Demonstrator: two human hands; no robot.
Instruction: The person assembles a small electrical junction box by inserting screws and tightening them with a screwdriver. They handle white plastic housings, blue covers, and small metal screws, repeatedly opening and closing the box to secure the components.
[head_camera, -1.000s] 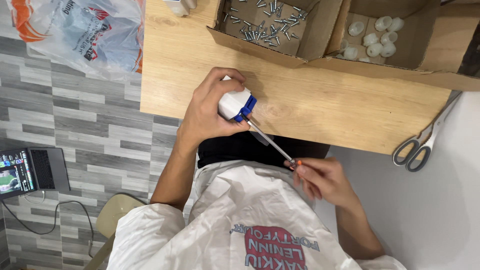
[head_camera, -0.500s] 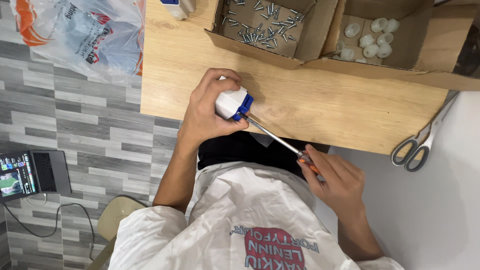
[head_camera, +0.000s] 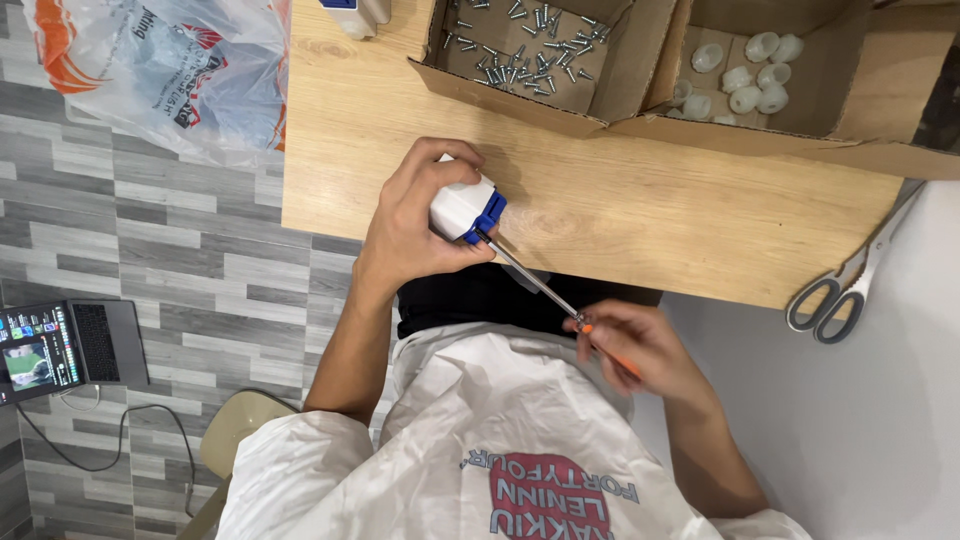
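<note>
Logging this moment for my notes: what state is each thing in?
Left hand: gripping the plug.
Plug: held at the table edge, screwdriver tip against it.
Right hand: gripping the screwdriver.
Screwdriver: slanted.
Screw box: open.
Scissors: closed, lying flat.
Laptop: open, screen lit.

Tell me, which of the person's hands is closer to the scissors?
Right. The right hand, holding a screwdriver, lies toward the scissors; the left hand grips a white-and-blue part farther off.

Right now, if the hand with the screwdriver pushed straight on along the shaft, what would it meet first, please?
The screwdriver in one hand points up-left at the white and blue part gripped by the other hand. Its tip already seems to touch the blue end.
</note>
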